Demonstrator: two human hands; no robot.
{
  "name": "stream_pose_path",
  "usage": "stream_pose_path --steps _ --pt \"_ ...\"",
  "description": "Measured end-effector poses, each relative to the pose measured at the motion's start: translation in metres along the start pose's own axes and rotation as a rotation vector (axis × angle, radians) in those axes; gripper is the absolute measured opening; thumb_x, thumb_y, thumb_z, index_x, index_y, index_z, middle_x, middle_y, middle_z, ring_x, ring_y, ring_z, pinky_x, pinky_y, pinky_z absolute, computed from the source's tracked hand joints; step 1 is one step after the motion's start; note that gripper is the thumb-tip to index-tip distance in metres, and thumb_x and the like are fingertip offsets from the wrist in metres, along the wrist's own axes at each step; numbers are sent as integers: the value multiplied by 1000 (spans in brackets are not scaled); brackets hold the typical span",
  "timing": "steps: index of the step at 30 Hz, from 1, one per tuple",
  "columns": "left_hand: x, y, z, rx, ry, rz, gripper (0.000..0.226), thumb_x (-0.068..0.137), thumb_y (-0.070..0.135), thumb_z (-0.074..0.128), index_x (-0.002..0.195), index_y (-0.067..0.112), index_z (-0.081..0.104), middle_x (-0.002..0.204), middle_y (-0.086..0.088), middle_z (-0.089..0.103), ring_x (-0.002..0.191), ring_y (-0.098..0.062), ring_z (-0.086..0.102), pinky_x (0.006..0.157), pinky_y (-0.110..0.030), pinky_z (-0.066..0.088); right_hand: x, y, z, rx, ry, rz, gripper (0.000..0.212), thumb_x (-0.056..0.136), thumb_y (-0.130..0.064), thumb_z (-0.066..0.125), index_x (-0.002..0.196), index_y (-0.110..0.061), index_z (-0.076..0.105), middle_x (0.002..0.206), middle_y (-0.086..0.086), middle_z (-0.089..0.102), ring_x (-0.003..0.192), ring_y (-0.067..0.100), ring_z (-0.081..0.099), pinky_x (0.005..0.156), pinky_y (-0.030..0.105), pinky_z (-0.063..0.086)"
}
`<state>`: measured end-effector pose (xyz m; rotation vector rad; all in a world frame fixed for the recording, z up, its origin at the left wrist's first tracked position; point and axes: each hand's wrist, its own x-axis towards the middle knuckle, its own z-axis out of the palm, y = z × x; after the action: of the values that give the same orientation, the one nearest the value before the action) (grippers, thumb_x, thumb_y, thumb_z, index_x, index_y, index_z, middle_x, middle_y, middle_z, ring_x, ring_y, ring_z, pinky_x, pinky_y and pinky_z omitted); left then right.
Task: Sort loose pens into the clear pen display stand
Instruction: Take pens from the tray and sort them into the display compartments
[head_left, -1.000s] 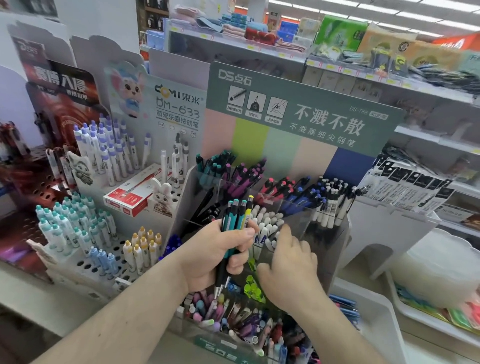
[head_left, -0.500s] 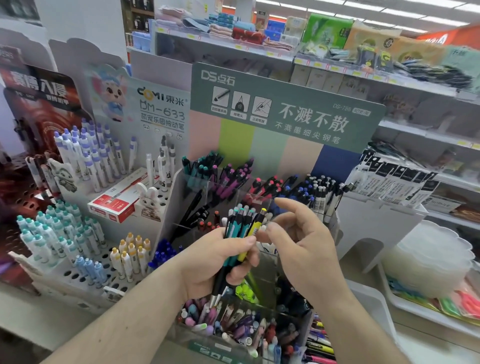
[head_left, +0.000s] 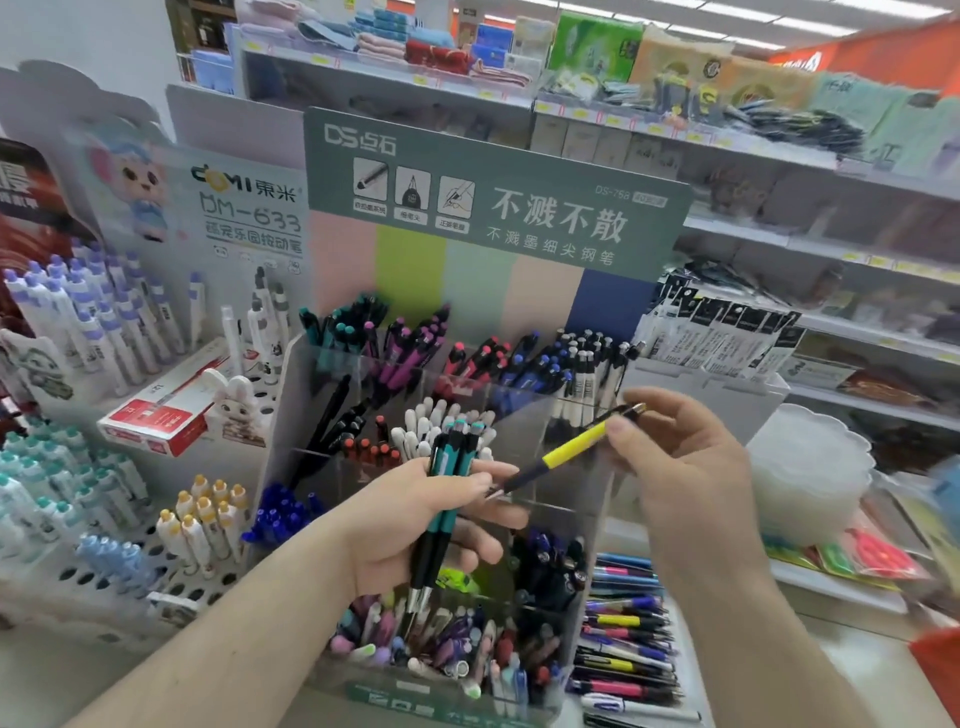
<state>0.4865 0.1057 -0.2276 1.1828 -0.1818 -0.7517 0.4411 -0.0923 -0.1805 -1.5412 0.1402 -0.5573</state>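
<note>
Pens (head_left: 451, 467) bunched in our left hand (head_left: 415, 525) may slip while our right hand (head_left: 680, 467) pinches the yellow pen (head_left: 574, 449).

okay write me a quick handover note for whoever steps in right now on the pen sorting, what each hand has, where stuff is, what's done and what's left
Left hand: grips a bunch of teal pens, tips down, above the clear display stand.
Right hand: pinches one yellow pen near its clicker end; it is slanted, tip toward the left hand, not in any compartment.
Done: back row compartments hold teal, purple, red and blue pens by colour; middle ones hold black, red-capped and white.
Left: place the yellow pen and the teal bunch; the front compartment's mixed pens look unsorted. More loose pens lie right of the stand.
</note>
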Motion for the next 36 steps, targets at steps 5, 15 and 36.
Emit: stream_pose_path --steps 5,15,36 --pt "10 -3 -3 19 100 23 22 101 15 49 112 9 67 82 -7 69 54 -14 54 45 -22 42 9 7 -36 33 250 -69 23 91 2 64 94 -21 68 75 -3 75 73 16 73 72 23 60" --pt "14 -5 3 -14 66 53 18 101 11 46 105 5 62 66 -1 53 44 -9 39 41 -21 30 2 74 -33 -363 122 -87 28 85 -5 75 88 -32 71 79 -9 71 75 9 65 73 21 55" --pt "1 1 2 214 -70 7 32 90 39 64 90 9 54 54 2 31 42 -11 30 44 -24 26 -16 39 -4 -574 -54 -235 19 83 -20 76 90 -36 69 67 -10 61 66 7 56 61 15 44"
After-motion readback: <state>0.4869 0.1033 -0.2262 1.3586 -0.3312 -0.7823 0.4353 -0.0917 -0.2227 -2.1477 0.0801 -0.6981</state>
